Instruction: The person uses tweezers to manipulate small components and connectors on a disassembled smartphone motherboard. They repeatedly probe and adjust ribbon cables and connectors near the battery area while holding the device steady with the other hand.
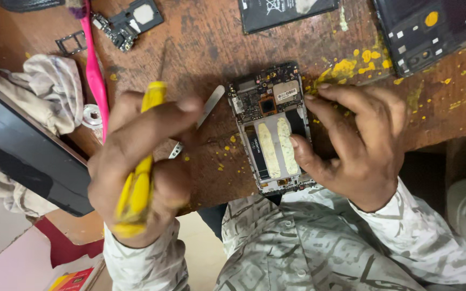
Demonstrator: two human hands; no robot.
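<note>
Head view: left hand (141,161) grips yellow screwdriver (138,178); right hand (351,140) pinches opened phone (273,129) beside it.

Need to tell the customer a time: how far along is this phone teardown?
Done: the back cover lies off at upper right, and the battery bay is empty, adhesive strips bare. In hand: the right hand grips the opened phone; the left hand holds a yellow-handled tool. Left: the circuit board sits in the frame.
</note>
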